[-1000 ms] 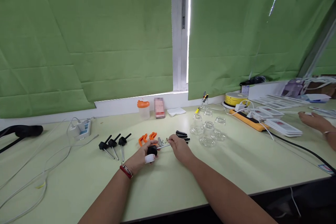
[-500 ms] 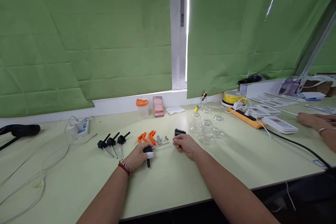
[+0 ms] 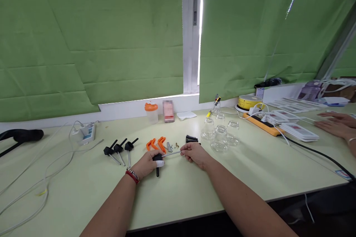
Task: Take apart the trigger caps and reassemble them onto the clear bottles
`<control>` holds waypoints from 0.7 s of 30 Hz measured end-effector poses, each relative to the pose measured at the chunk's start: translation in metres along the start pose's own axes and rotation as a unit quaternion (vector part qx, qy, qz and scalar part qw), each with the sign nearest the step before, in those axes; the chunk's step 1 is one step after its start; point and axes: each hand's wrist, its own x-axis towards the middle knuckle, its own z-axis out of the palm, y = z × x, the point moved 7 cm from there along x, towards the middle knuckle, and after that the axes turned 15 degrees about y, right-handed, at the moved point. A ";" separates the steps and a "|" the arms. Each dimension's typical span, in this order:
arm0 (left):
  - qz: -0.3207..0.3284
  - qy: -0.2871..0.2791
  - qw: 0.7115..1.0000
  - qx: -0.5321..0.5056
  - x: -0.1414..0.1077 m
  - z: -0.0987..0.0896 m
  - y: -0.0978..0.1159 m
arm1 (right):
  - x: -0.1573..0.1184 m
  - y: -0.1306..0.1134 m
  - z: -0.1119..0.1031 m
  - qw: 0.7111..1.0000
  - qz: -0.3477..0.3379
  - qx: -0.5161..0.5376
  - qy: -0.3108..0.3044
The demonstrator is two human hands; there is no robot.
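My left hand (image 3: 150, 163), with white tape on the thumb, is closed round the black head of a crank-like part with a metal rod (image 3: 171, 153). The rod points right, and its tip meets the pinched fingertips of my right hand (image 3: 193, 154). Whatever small thing those fingers may hold is hidden. Just behind my right hand lies a black toothed part (image 3: 191, 139). Orange curved parts (image 3: 161, 144), metal screws (image 3: 169, 147) and tiny brass-coloured pieces (image 3: 177, 145) lie beyond the rod. Three similar black-headed rods (image 3: 128, 146) rest left of my left hand.
Several glass jars (image 3: 220, 139) stand to the right, with screwdrivers (image 3: 215, 104) behind them. An orange-lidded cup (image 3: 151, 113) stands at the back. Cables run from a power strip (image 3: 88, 133) on the left and an orange one (image 3: 264, 125). Another person's hands (image 3: 333, 126) are at far right.
My right fingertips have come to the rod's tip, closing the small gap between them. The other person's hands have shifted and now lie flatter on the table.
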 end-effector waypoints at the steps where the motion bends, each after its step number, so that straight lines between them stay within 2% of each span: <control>1: -0.002 -0.001 1.000 0.002 0.000 0.000 0.000 | 0.000 0.001 0.001 1.000 -0.001 -0.005 -0.001; 21: -0.049 -0.039 0.998 0.024 -0.001 0.004 -0.007 | -0.006 -0.003 0.004 0.994 -0.031 -0.105 0.013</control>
